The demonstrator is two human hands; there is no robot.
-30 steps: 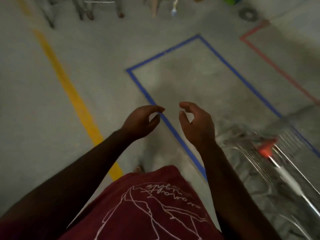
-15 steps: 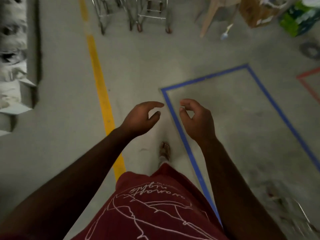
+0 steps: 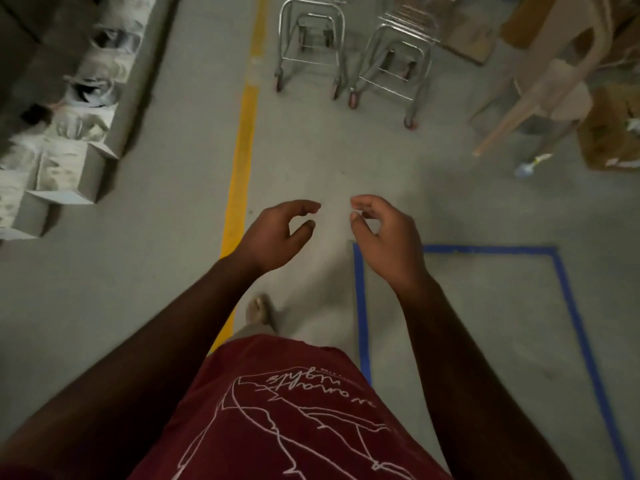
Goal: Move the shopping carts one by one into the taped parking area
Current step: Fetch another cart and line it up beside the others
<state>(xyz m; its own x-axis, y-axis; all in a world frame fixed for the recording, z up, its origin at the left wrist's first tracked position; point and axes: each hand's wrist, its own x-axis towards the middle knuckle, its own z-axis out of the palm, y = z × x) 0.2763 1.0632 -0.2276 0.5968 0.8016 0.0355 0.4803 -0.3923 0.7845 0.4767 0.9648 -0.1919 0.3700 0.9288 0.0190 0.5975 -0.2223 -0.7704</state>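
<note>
Reaching ahead, the left hand [image 3: 277, 233] and right hand [image 3: 384, 237] held nothing, fingers loosely curled; grabbing both side-by-side chrome wire shopping carts [image 3: 349, 53] risked tangling them short of the blue-taped rectangular parking area [image 3: 568, 306].

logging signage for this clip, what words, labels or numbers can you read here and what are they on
Maroon shirt: white script above a line drawing, upside down to the camera, too loose to read with certainty.
Boxes along the left: no print legible, blurred.
Shopping carts: no label visible.
Blue tape and yellow line: plain, no markings.
</note>
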